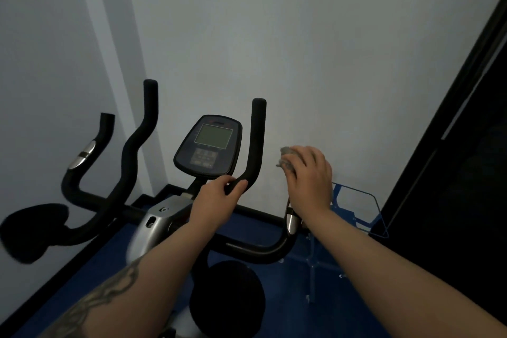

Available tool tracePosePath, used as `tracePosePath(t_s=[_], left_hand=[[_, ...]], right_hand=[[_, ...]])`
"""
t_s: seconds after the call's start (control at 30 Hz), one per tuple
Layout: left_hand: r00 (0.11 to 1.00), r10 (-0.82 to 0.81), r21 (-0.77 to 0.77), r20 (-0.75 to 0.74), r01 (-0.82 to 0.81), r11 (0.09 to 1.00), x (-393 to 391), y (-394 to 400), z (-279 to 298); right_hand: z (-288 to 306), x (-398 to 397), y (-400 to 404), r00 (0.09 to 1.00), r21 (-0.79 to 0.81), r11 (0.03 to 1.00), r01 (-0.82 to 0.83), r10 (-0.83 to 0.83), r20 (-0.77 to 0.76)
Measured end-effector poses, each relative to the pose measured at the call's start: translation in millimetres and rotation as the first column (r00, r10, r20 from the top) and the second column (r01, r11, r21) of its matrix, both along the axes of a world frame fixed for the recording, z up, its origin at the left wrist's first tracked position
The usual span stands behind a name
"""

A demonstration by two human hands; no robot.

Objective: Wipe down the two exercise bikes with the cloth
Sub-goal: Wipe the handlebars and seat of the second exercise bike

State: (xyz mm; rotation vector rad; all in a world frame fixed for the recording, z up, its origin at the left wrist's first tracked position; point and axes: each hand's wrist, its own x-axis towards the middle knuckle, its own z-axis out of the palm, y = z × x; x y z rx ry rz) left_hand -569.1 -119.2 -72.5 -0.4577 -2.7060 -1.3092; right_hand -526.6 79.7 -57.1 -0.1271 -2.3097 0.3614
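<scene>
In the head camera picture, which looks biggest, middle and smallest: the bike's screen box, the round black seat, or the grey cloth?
1. Round black seat, though it sits nearest the camera, which inflates it.
2. Screen box.
3. Grey cloth, mostly hidden in the right hand.

Matt black handlebar [256,140], grey cloth [286,158]

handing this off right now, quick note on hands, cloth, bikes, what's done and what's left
Left hand: grips the near bike's right handlebar at its lower bend.
Right hand: holds the bunched grey cloth in its fingers, raised in the air to the right of that handlebar, not touching the bike.
Near bike: console straight ahead, saddle below.
Second bike: to the left, its handlebars and saddle in view.
Done: cannot tell from this view which parts are already wiped.
Left: likely the right handlebar next; the second bike needs checking.
</scene>
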Motion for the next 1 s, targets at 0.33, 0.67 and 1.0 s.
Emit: tracePosePath(t_s=[0.33,0.67,1.0], left_hand=[[0.975,-0.219,0.036,0.031,0.218,0.975,36,-42,-27],[0.944,-0.300,-0.005,-0.136,0.302,0.953,79,-89,-58],[0.912,-0.367,-0.006,0.181,0.374,0.927,160,-150,-83]], right_hand=[[-53,92,-41,0.987,-0.473,0.873,-0.116,0.156,0.045],[-64,164,-89,0.906,-0.624,0.769,-0.140,0.354,0.233],[-80,228,-127,0.898,-0.790,0.605,0.097,0.290,0.332]])
